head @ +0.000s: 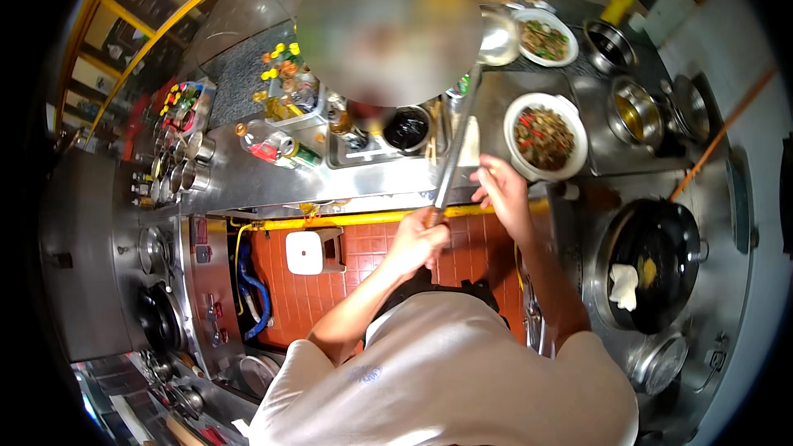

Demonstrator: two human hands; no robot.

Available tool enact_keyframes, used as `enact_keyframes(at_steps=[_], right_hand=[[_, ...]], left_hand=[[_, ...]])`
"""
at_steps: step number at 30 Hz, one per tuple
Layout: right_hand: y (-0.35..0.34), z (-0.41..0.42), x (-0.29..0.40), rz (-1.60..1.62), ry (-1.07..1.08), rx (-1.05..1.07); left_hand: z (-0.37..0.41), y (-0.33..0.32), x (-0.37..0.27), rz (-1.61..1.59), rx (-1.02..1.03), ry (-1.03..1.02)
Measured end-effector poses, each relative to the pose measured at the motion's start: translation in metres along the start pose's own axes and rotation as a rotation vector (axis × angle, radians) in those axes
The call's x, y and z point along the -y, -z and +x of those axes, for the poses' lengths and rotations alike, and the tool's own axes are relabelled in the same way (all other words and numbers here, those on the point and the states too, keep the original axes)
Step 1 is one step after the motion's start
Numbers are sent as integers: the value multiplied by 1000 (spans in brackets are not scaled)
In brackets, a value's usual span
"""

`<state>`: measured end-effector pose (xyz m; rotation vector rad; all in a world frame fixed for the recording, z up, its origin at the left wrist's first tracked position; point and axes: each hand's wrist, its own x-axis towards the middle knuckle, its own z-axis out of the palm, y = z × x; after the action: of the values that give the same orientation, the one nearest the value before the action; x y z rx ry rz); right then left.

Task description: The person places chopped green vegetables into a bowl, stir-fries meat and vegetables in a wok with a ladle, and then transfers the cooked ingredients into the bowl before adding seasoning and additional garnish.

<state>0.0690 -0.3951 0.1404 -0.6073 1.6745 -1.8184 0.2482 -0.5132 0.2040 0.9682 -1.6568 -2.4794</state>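
Note:
My left hand [416, 243] is closed around the lower end of a long-handled metal ladle [458, 148], whose round bowl [497, 37] lies over the far part of the counter. My right hand [503, 191], fingers apart and holding nothing, is just right of the handle. Near it stands a white bowl [576, 155] of cooked food with red pepper pieces. Beyond that is a second white dish [571, 56] of food with green pieces. A pot of dark liquid [406, 130] sits in a metal tray left of the handle, beside some chopsticks [435, 130].
A black wok [672, 241] with a white cloth [623, 287] is at right, a wooden handle [722, 136] rising from it. Bottles [254, 139] and metal cups [197, 173] line the counter at left. A white stool [305, 252] stands on the tiled floor. A blurred oval hides the top centre.

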Motion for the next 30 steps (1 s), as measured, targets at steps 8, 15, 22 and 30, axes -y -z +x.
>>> enact_keyframes(at_steps=[8, 15, 22, 30], right_hand=[[-57, 271, -138, -170, -26, -272], [-88, 266, -93, -932, 527, -154], [-73, 294, -133, -327, 83, -344], [-59, 287, -82, 250, -195, -419]], left_hand=[[23, 163, -46, 5, -285, -26], [40, 213, -65, -16, -333, 36], [64, 221, -70, 79, -313, 73], [77, 211, -63, 258, -437, 72]])
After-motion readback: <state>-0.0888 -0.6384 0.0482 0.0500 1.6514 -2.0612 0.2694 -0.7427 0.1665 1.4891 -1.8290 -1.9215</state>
